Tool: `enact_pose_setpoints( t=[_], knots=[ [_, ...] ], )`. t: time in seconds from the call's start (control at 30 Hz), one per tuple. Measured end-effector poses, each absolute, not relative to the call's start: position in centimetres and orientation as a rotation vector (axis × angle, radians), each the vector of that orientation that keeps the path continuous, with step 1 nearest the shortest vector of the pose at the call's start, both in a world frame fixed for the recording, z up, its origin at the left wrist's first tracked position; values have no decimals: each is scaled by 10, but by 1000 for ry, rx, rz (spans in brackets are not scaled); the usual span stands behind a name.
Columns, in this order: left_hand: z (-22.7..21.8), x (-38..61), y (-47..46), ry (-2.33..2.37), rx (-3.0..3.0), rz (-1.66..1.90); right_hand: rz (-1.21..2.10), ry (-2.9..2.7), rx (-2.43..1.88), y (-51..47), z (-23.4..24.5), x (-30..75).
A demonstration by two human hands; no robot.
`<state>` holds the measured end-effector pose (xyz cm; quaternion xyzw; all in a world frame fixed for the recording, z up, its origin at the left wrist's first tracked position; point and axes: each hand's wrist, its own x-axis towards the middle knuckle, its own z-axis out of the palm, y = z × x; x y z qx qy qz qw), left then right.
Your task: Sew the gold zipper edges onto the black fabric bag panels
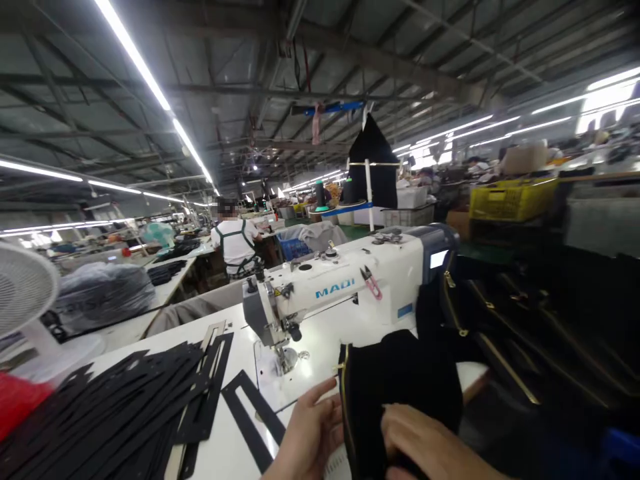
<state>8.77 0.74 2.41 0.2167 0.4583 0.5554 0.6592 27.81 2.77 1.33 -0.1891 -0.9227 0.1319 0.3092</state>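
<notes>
My left hand (306, 437) rests at the left edge of a black fabric piece (400, 380) with a gold zipper, fingers stretched toward the zipper edge. Lying on top of the same fabric at the bottom of the view, my right hand (430, 447) has its fingers curled down onto the cloth. The fabric sits on the white table (235, 447) just in front of a white MAQI sewing machine (345, 283), whose needle and presser foot (286, 357) stand to the upper left of my hands.
A spread of black cut strips (115, 413) covers the table's left side. A white fan (23, 287) stands far left. More dark fabric with gold zippers (525, 320) is piled to the right. A person in a green apron (235, 243) works at a distant table. A yellow crate (510, 199) sits at the back right.
</notes>
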Motion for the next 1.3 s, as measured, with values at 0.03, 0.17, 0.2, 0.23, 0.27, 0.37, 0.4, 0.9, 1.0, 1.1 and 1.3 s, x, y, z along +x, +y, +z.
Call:
enact_pose_setpoints(
  t=[0.03, 0.17, 0.2, 0.23, 0.27, 0.37, 0.4, 0.9, 1.0, 1.1, 1.3],
  knots=[
    [24, 87, 5, 1058, 486, 1274, 398, -2426, -557, 29, 11, 281],
    [21, 86, 6, 1116, 672, 1209, 537, -2409, -542, 35, 12, 289],
    [20, 86, 8, 1167, 775, 1155, 549, -2416, -580, 38, 14, 290],
    [18, 86, 9, 1229, 878, 1099, 541, -2411, -634, 41, 16, 290],
    [17, 86, 11, 1291, 967, 1052, 513, -2398, -692, 45, 19, 291],
    [19, 83, 12, 1380, 1115, 988, 344, -2420, -678, 58, 33, 286],
    [21, 82, 11, 1371, 1138, 980, 283, -2463, -593, 62, 38, 283],
    [60, 84, -79, 1138, 1250, 1030, 108, -2397, -417, 63, 87, 277],
    [60, 97, -84, 1351, 1269, 1084, 60, -2338, -393, 49, 93, 281],
    [69, 103, -82, 1382, 1299, 1153, 57, -2335, -261, 37, 109, 288],
    [104, 98, -78, 1096, 1404, 1159, 213, -2362, -280, 21, 132, 311]
  ],
)
